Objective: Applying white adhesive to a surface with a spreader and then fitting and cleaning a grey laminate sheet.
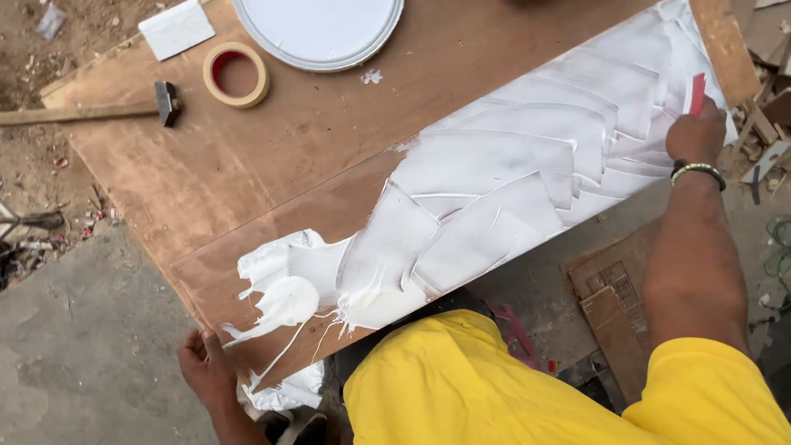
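Matt brown plywood board w/ wet glossy white paste

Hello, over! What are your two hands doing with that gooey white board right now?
Right hand grip shut on red spreader, far end. Left hand grips board corner. White paste spread over board. Nothing in the way.

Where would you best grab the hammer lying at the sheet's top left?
Likely the wooden handle, coming from above. It lies flat and long, running left off the plywood sheet, bare along its length. The dark head is short and blocky, near the tape roll, so a poorer hold.
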